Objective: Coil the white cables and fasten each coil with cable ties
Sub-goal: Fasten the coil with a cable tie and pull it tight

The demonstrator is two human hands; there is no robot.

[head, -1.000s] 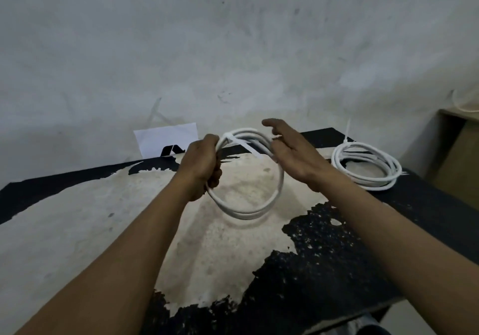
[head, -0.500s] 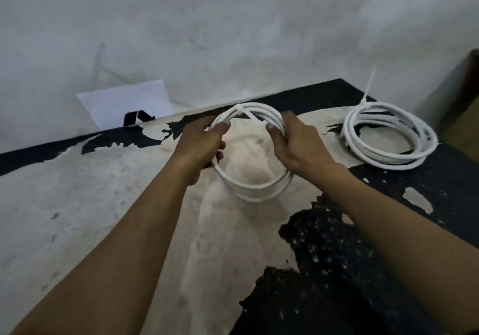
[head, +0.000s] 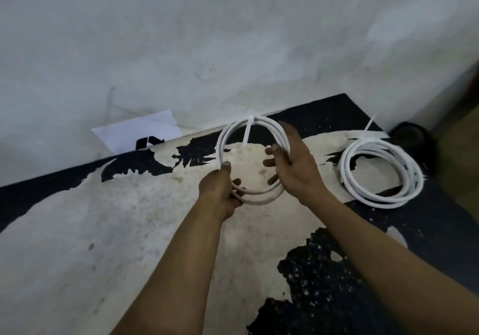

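Worn black tabletop [head: 427,231], paint peeled to cream, grey wall behind. Held coil [head: 222,141] is at centre in both hands, loop facing the camera. White cable tie [head: 247,132] is wrapped at its top, tail hanging inside the loop. Left hand [head: 220,189] grips the lower-left arc, thumb over the strands, fingers curled under. Right hand [head: 298,168] holds the right arc, fingers curled through the loop. Second coil [head: 383,203] lies flat on the table to the right, well apart, tie tail [head: 369,124] sticking up. White paper [head: 140,132] leans against the wall. Dark round object [head: 412,137] in the far right corner, can't identify.
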